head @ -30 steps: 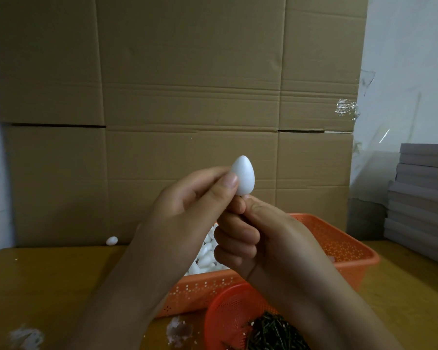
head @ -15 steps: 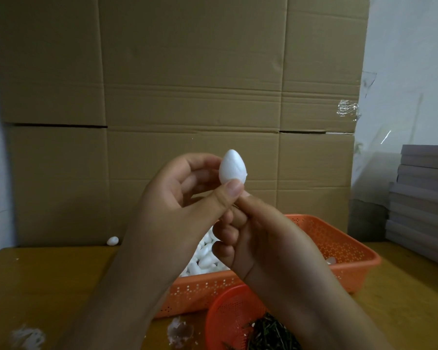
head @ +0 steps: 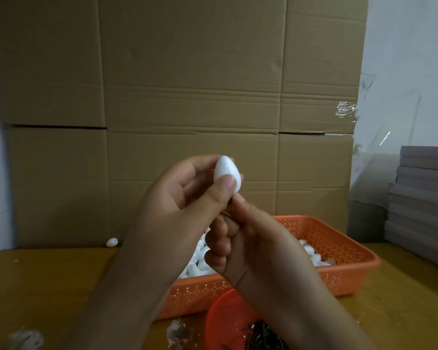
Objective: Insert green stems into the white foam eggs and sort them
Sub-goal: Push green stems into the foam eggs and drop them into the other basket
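White foam egg (head: 227, 173) sits raised above the orange tray (head: 344, 251), pinched between thumb and fingers of the left hand (head: 187, 200). Right hand (head: 248, 238) curls just under it, fingertips meeting its base, pinching something I cannot make out. Green stems (head: 263, 334) lie in the round basket (head: 223, 322) nearer than the tray.

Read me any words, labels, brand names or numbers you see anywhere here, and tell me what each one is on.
None: no readable text appears.
Cardboard boxes: plain, no print visible.
Orange basket: only perforations.
Foam egg in the left hand: blank white.
Grey stack at right: no markings visible.
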`<state>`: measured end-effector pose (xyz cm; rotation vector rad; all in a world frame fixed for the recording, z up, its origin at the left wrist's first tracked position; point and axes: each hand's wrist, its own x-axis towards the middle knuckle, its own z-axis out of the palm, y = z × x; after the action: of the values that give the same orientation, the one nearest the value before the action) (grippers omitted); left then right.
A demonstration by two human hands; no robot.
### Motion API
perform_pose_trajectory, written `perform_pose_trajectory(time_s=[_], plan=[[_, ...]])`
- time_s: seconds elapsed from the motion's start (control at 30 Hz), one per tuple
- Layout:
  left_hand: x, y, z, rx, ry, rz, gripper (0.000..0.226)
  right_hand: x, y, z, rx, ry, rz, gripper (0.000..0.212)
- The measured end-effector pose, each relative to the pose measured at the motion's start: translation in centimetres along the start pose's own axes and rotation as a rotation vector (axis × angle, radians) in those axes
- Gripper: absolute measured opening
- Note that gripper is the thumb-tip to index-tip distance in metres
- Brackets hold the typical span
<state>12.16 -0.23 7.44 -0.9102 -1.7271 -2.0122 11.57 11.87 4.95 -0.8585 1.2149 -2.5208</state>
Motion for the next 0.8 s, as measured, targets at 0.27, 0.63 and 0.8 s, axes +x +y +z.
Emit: perform_pose_trajectory(time_s=[0.27, 0.63, 0.8], plan=[[0.3, -0.4, -0.1, 0.027, 0.036, -0.015, 0.028, 0.1, 0.4, -0.4, -0.021, -0.001, -0.038, 0.02], [0.4, -0.8, -0.3, 0.144, 0.093, 0.052, 0.022, -0.1, -0.4, -0.9, -0.254, 0.112, -0.062, 0.013], [0.5, -1.3, -1.0, 0.214, 0.14, 0.027, 0.029, -0.8, -4.1, -4.4, -0.828, 0.411, -0.122, 0.028]])
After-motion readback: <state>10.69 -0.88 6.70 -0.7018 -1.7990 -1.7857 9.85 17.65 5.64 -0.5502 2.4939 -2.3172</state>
